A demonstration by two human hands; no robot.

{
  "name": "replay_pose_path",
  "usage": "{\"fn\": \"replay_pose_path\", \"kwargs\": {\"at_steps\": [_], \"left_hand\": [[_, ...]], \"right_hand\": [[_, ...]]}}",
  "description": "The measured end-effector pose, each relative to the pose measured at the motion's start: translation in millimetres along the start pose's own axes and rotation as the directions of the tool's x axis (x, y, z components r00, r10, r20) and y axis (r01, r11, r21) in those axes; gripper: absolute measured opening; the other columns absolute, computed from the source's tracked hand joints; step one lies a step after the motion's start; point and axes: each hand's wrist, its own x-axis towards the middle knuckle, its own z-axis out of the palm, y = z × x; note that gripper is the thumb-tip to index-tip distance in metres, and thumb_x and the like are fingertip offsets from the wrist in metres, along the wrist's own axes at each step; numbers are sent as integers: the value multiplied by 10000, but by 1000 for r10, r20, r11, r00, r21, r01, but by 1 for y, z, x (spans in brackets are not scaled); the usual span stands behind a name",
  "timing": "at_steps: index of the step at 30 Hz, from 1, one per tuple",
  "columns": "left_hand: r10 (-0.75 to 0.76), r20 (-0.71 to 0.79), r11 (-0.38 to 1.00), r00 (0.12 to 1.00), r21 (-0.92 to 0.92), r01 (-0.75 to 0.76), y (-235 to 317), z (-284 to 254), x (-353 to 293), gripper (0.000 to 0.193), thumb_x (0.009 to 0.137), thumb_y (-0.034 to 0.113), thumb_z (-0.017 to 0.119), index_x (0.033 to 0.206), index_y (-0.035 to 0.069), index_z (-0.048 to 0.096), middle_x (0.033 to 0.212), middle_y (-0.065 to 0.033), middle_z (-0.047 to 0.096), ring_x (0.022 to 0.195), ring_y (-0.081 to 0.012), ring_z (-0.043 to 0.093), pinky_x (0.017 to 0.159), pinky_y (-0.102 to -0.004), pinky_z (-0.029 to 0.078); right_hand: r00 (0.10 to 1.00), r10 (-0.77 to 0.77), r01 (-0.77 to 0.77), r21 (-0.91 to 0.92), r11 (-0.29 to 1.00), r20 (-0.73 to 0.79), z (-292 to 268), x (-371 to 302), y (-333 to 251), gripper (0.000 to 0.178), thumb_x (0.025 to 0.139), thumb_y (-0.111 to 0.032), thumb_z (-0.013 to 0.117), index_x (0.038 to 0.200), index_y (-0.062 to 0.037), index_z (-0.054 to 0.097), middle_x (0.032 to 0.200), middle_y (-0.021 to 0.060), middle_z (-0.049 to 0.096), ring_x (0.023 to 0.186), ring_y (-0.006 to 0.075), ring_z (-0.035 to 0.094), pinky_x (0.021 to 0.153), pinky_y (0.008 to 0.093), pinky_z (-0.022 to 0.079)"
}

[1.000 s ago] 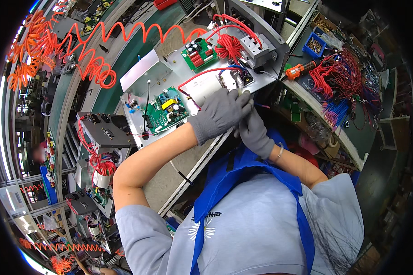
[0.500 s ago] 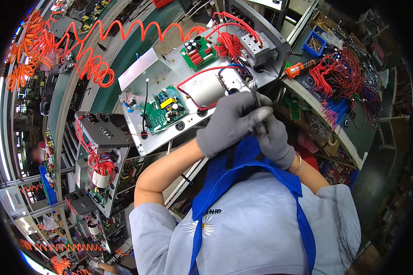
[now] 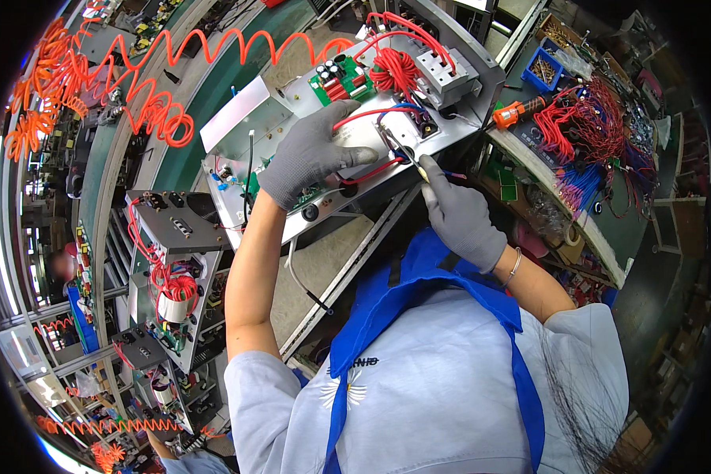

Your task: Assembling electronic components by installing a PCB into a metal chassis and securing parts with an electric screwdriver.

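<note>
My left hand (image 3: 312,154), in a grey glove, lies over the white cylinder (image 3: 362,133) on a metal chassis (image 3: 442,141). Its thumb and fingers are spread apart, and much of the cylinder is hidden beneath it. In my gloved right hand (image 3: 460,212) is a slim metal tool (image 3: 407,152) with a yellowish handle part; its exact kind is unclear. The tool's tip points among the red and blue wires beside the cylinder. A green circuit board (image 3: 341,79) and a coiled red wire bundle (image 3: 395,71) sit farther back on the chassis.
At right, a bench holds a blue bin (image 3: 542,71) of small parts, an orange-handled tool (image 3: 509,115) and red wire bundles (image 3: 557,134). Another chassis (image 3: 178,221) stands at left. Orange coiled hoses (image 3: 166,118) hang across the upper left. A co-worker's arm (image 3: 162,446) shows at lower left.
My hands have moved apart. The left went leftward onto the white cylinder; the right lowered slightly, the tool now angled toward the wires. The chassis shifted slightly.
</note>
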Motion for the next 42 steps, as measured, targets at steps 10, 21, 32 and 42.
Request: {"fn": "replay_pose_path", "kwargs": {"at_steps": [10,21,32,42], "left_hand": [[40,-38,998,998,44,-38,3,7,-2,855,683,459,806,1364,37,508,1233,-196,631,1082,-290,642,932,-372,482],[108,-87,987,990,128,-96,-3,10,-5,790,700,412,799,1348,51,527,1260,-199,613,1120,-312,627,939,-387,483],[281,-45,960,959,-3,-281,42,78,-92,364,877,254,664,1177,74,563,975,-89,634,783,-263,641,648,-359,498],[-385,-59,490,921,-859,150,19,78,-108,269,947,219,604,1081,-5,666,809,-28,671,550,-19,537,424,-152,366]], "right_hand": [[991,-114,121,-106,987,67,-47,38,-39,336,892,-129,574,1217,-45,596,606,130,572,524,295,603,489,430,466],[980,-192,197,-186,963,44,-68,56,-47,154,883,-180,559,950,-63,633,555,125,599,509,288,640,479,413,509],[966,-148,12,536,844,211,-73,29,-41,393,857,-130,628,1245,-73,605,631,92,575,541,118,536,541,275,443],[826,-112,-455,770,448,553,0,10,-54,503,940,-271,581,1357,-19,458,1034,84,652,869,126,639,766,272,533]]}}
